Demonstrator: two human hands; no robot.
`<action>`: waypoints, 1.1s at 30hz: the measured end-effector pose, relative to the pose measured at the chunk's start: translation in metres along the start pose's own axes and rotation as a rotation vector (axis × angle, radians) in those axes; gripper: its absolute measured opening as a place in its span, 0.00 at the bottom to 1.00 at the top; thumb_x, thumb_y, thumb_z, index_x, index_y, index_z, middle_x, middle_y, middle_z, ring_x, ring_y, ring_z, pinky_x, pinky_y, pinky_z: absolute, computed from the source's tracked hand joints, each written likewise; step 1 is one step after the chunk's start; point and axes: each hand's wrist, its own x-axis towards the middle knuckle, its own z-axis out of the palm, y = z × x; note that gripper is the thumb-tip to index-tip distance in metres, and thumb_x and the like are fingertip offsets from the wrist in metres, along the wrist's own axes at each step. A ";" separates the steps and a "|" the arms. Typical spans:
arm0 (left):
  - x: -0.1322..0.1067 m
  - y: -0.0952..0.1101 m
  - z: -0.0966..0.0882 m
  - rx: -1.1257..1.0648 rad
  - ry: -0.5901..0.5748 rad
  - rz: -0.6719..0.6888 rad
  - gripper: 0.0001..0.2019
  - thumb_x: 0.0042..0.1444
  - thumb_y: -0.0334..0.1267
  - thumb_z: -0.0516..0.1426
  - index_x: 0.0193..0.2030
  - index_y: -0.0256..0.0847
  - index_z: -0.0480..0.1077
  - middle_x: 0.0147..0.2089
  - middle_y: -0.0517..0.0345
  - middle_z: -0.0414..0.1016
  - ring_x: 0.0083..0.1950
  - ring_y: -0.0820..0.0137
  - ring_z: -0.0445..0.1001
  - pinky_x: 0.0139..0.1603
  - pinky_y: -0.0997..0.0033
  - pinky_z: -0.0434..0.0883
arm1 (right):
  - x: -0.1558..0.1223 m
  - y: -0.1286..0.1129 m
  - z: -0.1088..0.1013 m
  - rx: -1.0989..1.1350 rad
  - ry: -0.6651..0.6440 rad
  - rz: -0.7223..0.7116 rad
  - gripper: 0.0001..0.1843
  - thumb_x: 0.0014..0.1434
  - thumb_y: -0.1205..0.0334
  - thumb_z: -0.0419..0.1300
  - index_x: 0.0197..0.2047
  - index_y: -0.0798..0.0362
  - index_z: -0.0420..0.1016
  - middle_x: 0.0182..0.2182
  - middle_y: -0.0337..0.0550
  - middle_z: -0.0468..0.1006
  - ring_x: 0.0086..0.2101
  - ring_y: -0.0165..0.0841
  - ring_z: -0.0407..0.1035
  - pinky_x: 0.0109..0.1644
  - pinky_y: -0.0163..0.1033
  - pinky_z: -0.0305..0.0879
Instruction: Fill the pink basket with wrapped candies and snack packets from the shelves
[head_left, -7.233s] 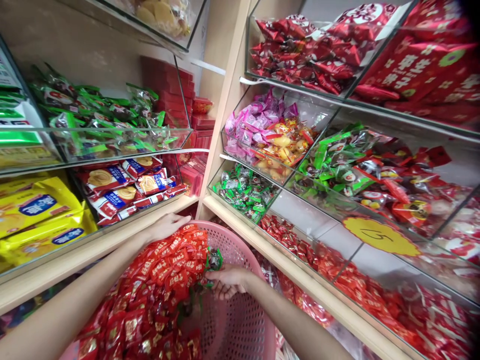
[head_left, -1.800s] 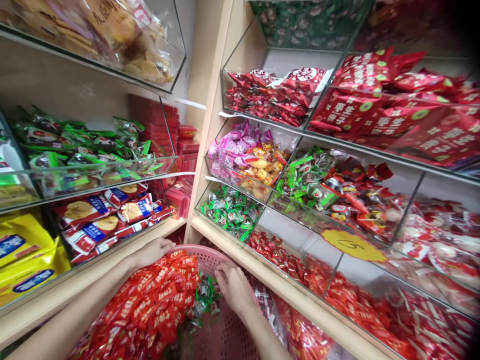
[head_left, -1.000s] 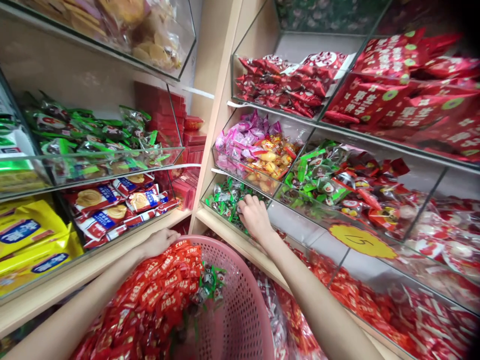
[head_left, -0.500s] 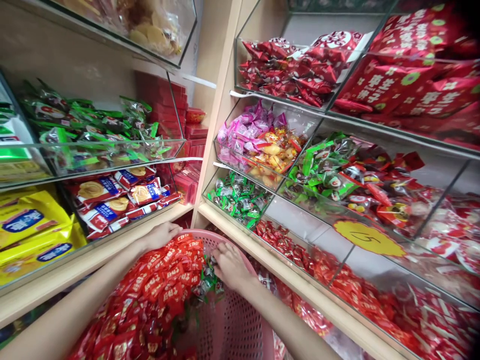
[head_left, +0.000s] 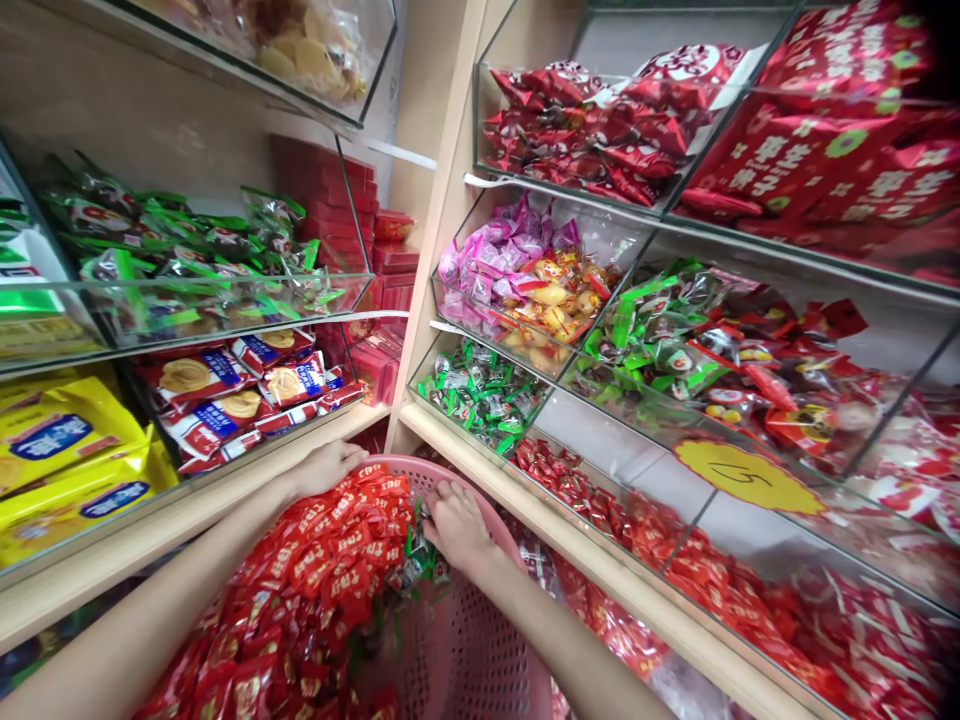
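Observation:
A pink perforated plastic basket (head_left: 517, 600) stands below the shelves, mostly filled with red-wrapped candies (head_left: 322, 560). At its far left rim is my left hand (head_left: 330, 468), its fingers curled over the edge. Inside the far right part of the basket, my right hand (head_left: 457, 525) has its fingers bent around a few green-and-clear wrapped candies (head_left: 420, 560). These green candies lie against the right side of the red heap. The tips of the right fingers are partly hidden.
Wooden shelves meet in a corner behind the basket. Glass bins hold green candies (head_left: 484, 395), red candies (head_left: 570, 480), purple-wrapped sweets (head_left: 495, 260) and red-and-blue biscuit packets (head_left: 225, 410). A yellow price tag (head_left: 750, 477) hangs on the right. A wooden ledge (head_left: 187, 510) borders the left.
The view has shifted very slightly. Both hands stay almost where they were, with the right hand's fingers still at the green candies.

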 end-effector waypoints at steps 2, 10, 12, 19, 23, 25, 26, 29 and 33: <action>0.000 0.000 0.000 -0.017 0.007 -0.009 0.22 0.50 0.56 0.45 0.22 0.40 0.64 0.23 0.61 0.67 0.30 0.68 0.65 0.33 0.74 0.62 | 0.002 0.002 -0.001 0.019 0.028 0.001 0.15 0.55 0.62 0.53 0.46 0.56 0.68 0.47 0.51 0.68 0.49 0.40 0.60 0.52 0.43 0.57; -0.001 -0.001 -0.001 -0.036 0.020 -0.034 0.21 0.48 0.57 0.47 0.23 0.40 0.66 0.25 0.61 0.69 0.32 0.67 0.66 0.35 0.73 0.62 | 0.002 -0.005 -0.003 0.047 0.005 -0.005 0.17 0.55 0.68 0.50 0.48 0.55 0.67 0.47 0.50 0.68 0.49 0.40 0.60 0.52 0.44 0.57; 0.001 -0.005 0.000 -0.012 0.013 -0.013 0.21 0.50 0.56 0.46 0.22 0.39 0.64 0.25 0.61 0.67 0.32 0.68 0.66 0.35 0.73 0.62 | 0.001 -0.006 -0.005 0.064 0.018 -0.013 0.17 0.56 0.67 0.50 0.49 0.54 0.66 0.48 0.50 0.67 0.49 0.40 0.60 0.52 0.45 0.57; 0.005 -0.013 0.003 0.015 -0.016 0.022 0.21 0.53 0.54 0.44 0.23 0.39 0.63 0.26 0.61 0.68 0.32 0.68 0.66 0.35 0.74 0.62 | 0.004 0.001 -0.058 0.068 0.285 -0.097 0.11 0.57 0.68 0.48 0.42 0.53 0.68 0.40 0.46 0.70 0.42 0.36 0.61 0.47 0.40 0.59; 0.003 -0.009 0.001 0.021 -0.025 0.010 0.22 0.53 0.55 0.43 0.24 0.39 0.64 0.26 0.61 0.68 0.32 0.68 0.66 0.35 0.74 0.62 | 0.024 0.020 -0.090 0.060 0.470 -0.030 0.11 0.58 0.68 0.47 0.41 0.53 0.68 0.38 0.46 0.69 0.40 0.36 0.60 0.46 0.40 0.58; 0.003 -0.009 0.001 0.022 -0.021 0.011 0.22 0.53 0.55 0.43 0.25 0.39 0.64 0.26 0.61 0.68 0.32 0.67 0.66 0.35 0.73 0.62 | 0.036 0.032 -0.094 0.064 0.526 0.034 0.11 0.57 0.65 0.49 0.42 0.54 0.68 0.40 0.47 0.69 0.41 0.37 0.60 0.46 0.41 0.57; 0.003 -0.011 0.002 0.021 -0.017 0.009 0.22 0.53 0.54 0.43 0.25 0.39 0.64 0.27 0.61 0.68 0.33 0.67 0.66 0.35 0.73 0.61 | 0.043 0.038 -0.094 0.078 0.531 0.062 0.12 0.57 0.63 0.51 0.44 0.54 0.67 0.41 0.47 0.69 0.42 0.37 0.60 0.46 0.41 0.57; 0.005 -0.017 0.003 0.022 -0.005 0.015 0.22 0.54 0.54 0.43 0.25 0.39 0.65 0.26 0.61 0.67 0.32 0.68 0.66 0.35 0.73 0.60 | 0.060 0.051 -0.088 0.186 0.478 0.121 0.16 0.53 0.60 0.56 0.46 0.54 0.66 0.43 0.47 0.70 0.42 0.38 0.61 0.46 0.42 0.58; 0.007 -0.021 0.004 0.034 -0.010 0.039 0.22 0.54 0.53 0.42 0.24 0.38 0.64 0.24 0.62 0.65 0.29 0.70 0.64 0.33 0.74 0.59 | 0.072 0.060 -0.076 0.373 0.425 0.142 0.20 0.51 0.63 0.58 0.49 0.54 0.64 0.41 0.46 0.73 0.40 0.36 0.64 0.45 0.41 0.59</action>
